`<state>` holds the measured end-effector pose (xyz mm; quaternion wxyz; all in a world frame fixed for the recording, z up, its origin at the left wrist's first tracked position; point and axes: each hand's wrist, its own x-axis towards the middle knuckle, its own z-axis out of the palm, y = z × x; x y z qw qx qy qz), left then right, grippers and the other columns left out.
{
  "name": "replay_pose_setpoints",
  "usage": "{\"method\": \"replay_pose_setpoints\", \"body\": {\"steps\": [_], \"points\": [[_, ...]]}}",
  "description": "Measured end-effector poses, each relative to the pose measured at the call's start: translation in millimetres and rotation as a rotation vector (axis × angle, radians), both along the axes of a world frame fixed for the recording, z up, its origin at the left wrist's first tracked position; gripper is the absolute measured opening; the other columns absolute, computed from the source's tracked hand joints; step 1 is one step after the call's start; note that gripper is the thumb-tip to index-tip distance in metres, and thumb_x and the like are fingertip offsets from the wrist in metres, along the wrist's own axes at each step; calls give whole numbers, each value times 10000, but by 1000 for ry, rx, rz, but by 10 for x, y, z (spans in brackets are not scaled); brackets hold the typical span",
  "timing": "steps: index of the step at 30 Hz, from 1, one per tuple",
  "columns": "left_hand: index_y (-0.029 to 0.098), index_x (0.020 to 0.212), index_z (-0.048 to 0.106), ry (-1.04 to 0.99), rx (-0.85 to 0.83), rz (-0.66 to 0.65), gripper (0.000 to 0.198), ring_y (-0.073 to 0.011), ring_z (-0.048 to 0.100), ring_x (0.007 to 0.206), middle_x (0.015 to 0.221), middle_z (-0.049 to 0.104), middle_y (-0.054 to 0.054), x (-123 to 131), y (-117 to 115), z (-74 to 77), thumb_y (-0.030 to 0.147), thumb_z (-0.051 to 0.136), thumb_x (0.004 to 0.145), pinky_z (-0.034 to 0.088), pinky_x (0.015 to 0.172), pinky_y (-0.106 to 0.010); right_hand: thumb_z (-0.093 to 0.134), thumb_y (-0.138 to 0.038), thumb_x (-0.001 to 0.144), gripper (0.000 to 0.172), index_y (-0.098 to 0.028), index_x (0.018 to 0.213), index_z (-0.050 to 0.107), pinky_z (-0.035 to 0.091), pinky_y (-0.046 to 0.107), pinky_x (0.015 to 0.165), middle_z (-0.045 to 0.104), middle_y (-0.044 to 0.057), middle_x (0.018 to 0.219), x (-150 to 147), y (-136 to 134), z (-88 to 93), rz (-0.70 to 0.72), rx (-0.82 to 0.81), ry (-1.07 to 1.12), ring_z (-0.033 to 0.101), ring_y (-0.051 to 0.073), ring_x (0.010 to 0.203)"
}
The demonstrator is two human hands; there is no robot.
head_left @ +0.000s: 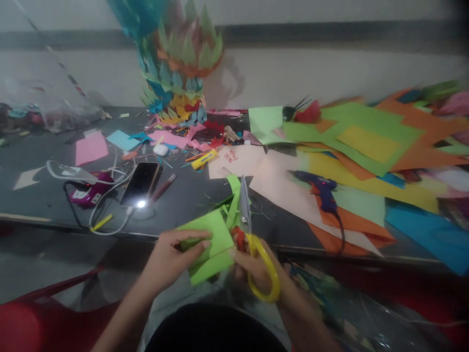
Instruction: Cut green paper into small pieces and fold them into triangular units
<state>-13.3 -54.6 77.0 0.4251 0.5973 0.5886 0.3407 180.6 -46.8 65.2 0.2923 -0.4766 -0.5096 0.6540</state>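
Note:
My left hand [171, 258] pinches a folded piece of light green paper [210, 244] just in front of the table's near edge. My right hand [256, 276] grips yellow-handled scissors [252, 234], fingers through the loops. The blades point away from me and sit along the paper's right side, where a narrow green strip [233, 200] curls upward. Both hands are closed on what they hold.
A dark table [44, 195] carries a phone [139, 183], white cables, a purple device [86, 193], a blue glue gun [320, 190] and many coloured paper sheets [366, 146] at right. A tall layered paper sculpture [179, 63] stands at the back. A red chair edge [32, 318] is at lower left.

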Motion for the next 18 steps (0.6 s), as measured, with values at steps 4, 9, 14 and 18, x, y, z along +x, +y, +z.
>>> {"method": "replay_pose_setpoints", "body": {"steps": [4,9,14,18], "points": [[211,838,738,-32,2,-148,139,-173,657,780,846,712,-52,-106,75,83,237,640,744,532,656,-240,578,-364,722,217,-180,662,480,353,196,400,473,-48,473,140,126,54,142,8,-10,462,86,402],[200,840,735,-114,-121,-462,156,-143,644,687,798,705,-43,-115,139,182,175,611,749,513,603,-221,568,-416,757,255,-191,713,459,311,190,382,387,-68,524,194,234,27,24,60,31,379,68,411],[196,908,720,-136,-182,-568,191,-140,639,722,835,720,-36,-16,132,166,186,596,762,504,637,-214,572,-399,739,242,-192,692,457,348,207,428,393,-60,550,144,282,28,122,75,70,405,82,452],[195,902,722,-133,-225,-456,195,-153,643,712,836,723,-34,39,104,119,271,583,787,504,630,-232,555,-449,762,277,-193,689,481,351,218,450,425,-54,505,115,300,-28,39,96,28,424,97,455]]}}
